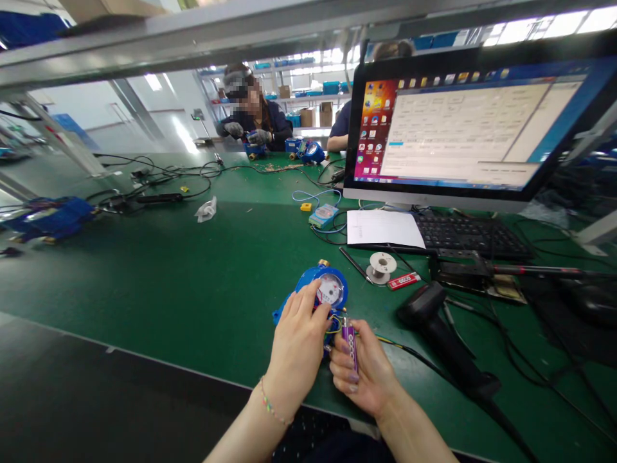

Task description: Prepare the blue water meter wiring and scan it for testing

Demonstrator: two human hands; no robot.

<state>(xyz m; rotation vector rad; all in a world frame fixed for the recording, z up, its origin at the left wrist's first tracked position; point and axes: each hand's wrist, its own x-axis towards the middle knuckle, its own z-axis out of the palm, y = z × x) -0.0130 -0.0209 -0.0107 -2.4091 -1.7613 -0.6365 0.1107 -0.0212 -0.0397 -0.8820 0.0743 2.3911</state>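
At a green workbench (pixel 193 283), a worker's left hand (pixel 296 341) curls over a blue water meter (pixel 328 287) lying near the front edge. The right hand (pixel 366 379), just beside it, is closed around a purple battery (pixel 350 344) held upright against the meter's wires. A handheld scanner (pixel 429 312) lies to the right.

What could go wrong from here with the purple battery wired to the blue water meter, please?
The thin wires between the purple battery, held in the right hand, and the blue water meter under the left hand could be strained or torn. The yellow cable beside the right hand might snag.
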